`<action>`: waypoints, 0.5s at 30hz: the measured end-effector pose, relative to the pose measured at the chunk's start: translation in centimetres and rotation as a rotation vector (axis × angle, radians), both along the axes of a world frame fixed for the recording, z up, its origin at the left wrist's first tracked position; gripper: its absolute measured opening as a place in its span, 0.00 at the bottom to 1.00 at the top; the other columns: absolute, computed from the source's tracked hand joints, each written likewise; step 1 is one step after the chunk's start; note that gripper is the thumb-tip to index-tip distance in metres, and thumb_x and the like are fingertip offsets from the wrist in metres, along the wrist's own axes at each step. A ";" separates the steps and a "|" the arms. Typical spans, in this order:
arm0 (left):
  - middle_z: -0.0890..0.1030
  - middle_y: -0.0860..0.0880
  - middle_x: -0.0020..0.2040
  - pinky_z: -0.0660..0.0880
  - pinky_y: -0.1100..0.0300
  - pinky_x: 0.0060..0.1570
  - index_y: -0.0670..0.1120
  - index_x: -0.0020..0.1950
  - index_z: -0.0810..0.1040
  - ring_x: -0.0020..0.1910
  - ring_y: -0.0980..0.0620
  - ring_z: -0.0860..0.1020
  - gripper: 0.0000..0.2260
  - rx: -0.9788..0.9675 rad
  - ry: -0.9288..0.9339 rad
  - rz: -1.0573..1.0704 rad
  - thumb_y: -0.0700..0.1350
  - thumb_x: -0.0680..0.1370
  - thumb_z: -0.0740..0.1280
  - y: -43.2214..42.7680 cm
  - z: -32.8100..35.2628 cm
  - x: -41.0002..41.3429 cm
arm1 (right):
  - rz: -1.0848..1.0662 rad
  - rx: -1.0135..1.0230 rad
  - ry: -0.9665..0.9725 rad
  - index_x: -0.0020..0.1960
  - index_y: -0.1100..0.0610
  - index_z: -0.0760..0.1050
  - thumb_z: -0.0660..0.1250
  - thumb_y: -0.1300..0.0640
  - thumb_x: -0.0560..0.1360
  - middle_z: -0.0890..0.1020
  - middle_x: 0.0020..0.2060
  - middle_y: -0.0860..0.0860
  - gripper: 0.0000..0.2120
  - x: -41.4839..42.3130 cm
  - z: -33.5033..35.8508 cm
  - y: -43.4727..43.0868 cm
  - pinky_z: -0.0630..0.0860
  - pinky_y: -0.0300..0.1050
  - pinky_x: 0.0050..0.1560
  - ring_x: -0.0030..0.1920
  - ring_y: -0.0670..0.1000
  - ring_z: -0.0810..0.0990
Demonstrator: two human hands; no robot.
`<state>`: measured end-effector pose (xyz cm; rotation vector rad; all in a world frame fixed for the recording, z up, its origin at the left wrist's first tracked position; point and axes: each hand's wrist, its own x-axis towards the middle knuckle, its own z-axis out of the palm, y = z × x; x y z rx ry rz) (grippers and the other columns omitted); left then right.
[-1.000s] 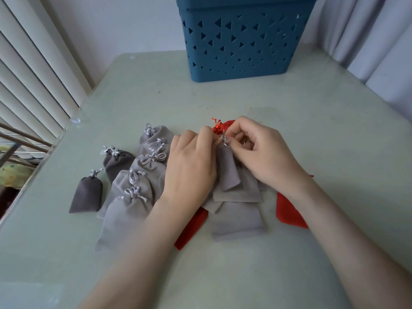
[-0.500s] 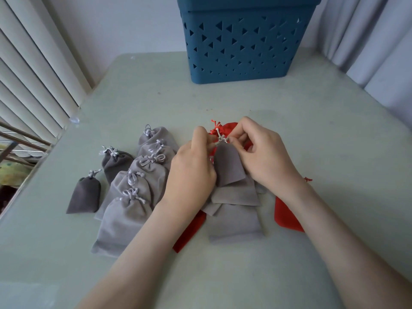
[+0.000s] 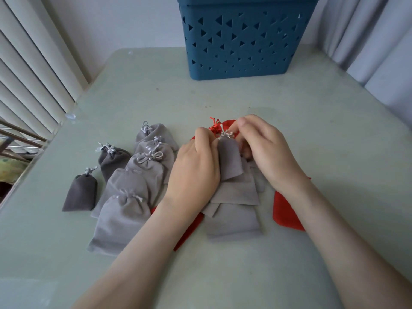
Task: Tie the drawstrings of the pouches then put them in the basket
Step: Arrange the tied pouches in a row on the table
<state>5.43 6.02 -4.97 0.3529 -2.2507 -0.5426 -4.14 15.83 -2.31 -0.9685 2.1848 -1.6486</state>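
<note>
Found both hands close together at mid-table, clamped on one small light grey velvet pouch. Recorded the left hand gripping the pouch's upper left edge, fingers curled over the fabric near the neck. Recorded the right hand with fingers curled in at the neck, pinching the pale grey drawstring; could not tell which fingertips held the cord. Noted the neck gathered, with the cord ends sticking up between the two hands.

Noted the held pouch lying on top of a stack of flat light grey pouches, their mouths hidden beneath the hands. Observed a red velvet pouch with a red knotted cord just beyond the held pouch, partly covered by the fingers. Observed further red fabric beside the right wrist and under the left forearm.

Logged, left of the hands, an overlapping row of light grey velvet pouches with knotted cords, and beside it two dark grey velvet pouches, likewise knotted.

Located the dark blue plastic basket with triangular cut-outs at the far edge of the pale green table, well apart from the hands; could not see its interior.
</note>
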 end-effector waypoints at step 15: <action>0.79 0.46 0.38 0.66 0.57 0.38 0.40 0.48 0.72 0.38 0.46 0.76 0.08 0.242 -0.120 -0.017 0.45 0.79 0.58 -1.1 -1.2 -1.2 | 0.221 0.132 -0.312 0.58 0.54 0.76 0.62 0.61 0.78 0.73 0.35 0.52 0.10 -1.9 -0.9 -0.3 0.67 0.41 0.42 0.39 0.48 0.72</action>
